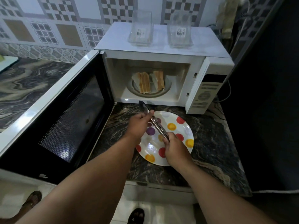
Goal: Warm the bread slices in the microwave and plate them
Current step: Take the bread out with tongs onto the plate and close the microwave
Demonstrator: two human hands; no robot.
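Observation:
Several bread slices (148, 82) stand on edge in two groups on the turntable inside the white microwave (161, 50), whose door (64, 113) hangs wide open to the left. A white plate with coloured dots (179, 126) lies bare on the counter in front. Above it both hands hold metal tongs (157, 125) with black tips that point toward the oven. My left hand (139, 125) pinches the tongs near the tips. My right hand (175, 147) grips the handle end.
Two clear plastic containers (140, 29) (180, 29) sit on top of the microwave. The dark marbled counter (213, 143) ends at a black wall on the right. The open door blocks the left side. My feet show on the tiled floor below.

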